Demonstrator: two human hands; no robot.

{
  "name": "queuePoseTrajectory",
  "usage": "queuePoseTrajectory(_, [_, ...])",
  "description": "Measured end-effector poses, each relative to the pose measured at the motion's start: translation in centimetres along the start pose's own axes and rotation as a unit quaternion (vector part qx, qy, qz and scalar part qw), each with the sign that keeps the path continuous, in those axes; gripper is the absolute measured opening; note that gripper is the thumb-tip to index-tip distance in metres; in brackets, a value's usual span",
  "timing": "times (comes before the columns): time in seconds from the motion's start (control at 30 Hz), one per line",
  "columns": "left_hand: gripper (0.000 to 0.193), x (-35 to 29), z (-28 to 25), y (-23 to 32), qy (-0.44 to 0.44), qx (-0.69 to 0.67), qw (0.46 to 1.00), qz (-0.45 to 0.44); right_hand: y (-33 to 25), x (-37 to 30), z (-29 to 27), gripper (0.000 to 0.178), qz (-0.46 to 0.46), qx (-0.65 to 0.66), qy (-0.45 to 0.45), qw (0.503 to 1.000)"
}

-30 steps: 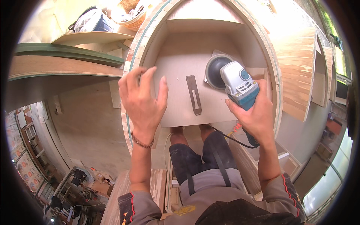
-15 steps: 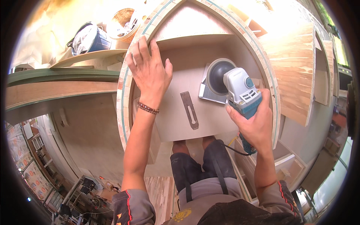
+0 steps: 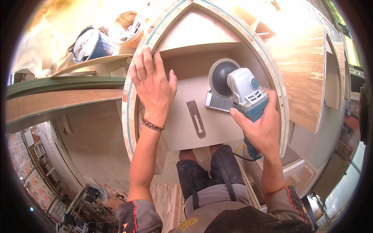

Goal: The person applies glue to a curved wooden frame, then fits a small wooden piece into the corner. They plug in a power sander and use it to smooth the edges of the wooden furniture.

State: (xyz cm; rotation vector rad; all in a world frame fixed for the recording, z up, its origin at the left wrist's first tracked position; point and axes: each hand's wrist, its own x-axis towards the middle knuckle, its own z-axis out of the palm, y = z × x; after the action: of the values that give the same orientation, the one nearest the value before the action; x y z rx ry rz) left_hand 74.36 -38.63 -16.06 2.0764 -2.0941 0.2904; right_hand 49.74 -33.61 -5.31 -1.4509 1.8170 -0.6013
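My right hand (image 3: 259, 126) grips an angle grinder (image 3: 248, 91) by its blue-green body, thumb along the left side. Its round dark pad (image 3: 223, 77) faces me and hovers over or rests near a grey-and-white flat piece (image 3: 217, 101), partly covered by it; contact cannot be made out. With fingers stretched out, my left hand (image 3: 151, 83) lies on the left side of the pointed-arch wooden frame (image 3: 128, 99), which has a teal line along its layered edge. Between my hands a slotted dark metal plane blade (image 3: 195, 118) lies on the pale board (image 3: 176, 136) inside the frame.
A blue bucket (image 3: 101, 48) and an orange-rimmed bucket (image 3: 134, 40) stand far left. Long curved boards (image 3: 70, 100) reach the frame's left side. Plywood panels (image 3: 299, 77) lean at the right. The grinder's cord (image 3: 243, 158) runs down by my right wrist.
The grinder has moved slightly left and away from me, its pad covering more of the flat piece's upper part. My left hand has slid a little nearer along the frame.
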Motion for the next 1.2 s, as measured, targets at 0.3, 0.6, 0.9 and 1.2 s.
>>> queuePoseTrajectory(0.3, [0.072, -12.7, -4.8, 6.8, -0.274, -0.651, 0.703, -0.078, -2.1, 2.9, 1.1, 0.060, 0.017, 0.075, -0.014, 0.997])
queuePoseTrajectory(0.6, [0.032, -25.8, -2.8, 12.1, -0.405, -0.590, 0.684, -0.142, -4.5, 6.2, 1.3, 0.057, -0.052, 0.103, 0.002, 0.993])
queuePoseTrajectory(0.9, [0.017, -41.0, -4.0, 3.3, -0.376, -0.431, 0.764, -0.298, -6.4, 5.9, -0.8, 0.056, -0.024, 0.119, -0.014, 0.992])
queuePoseTrajectory(1.2, [0.022, -53.1, -2.5, 0.0, -0.332, -0.311, 0.802, -0.387, -7.2, 5.6, -5.1, 0.063, -0.051, 0.107, 0.023, 0.993])
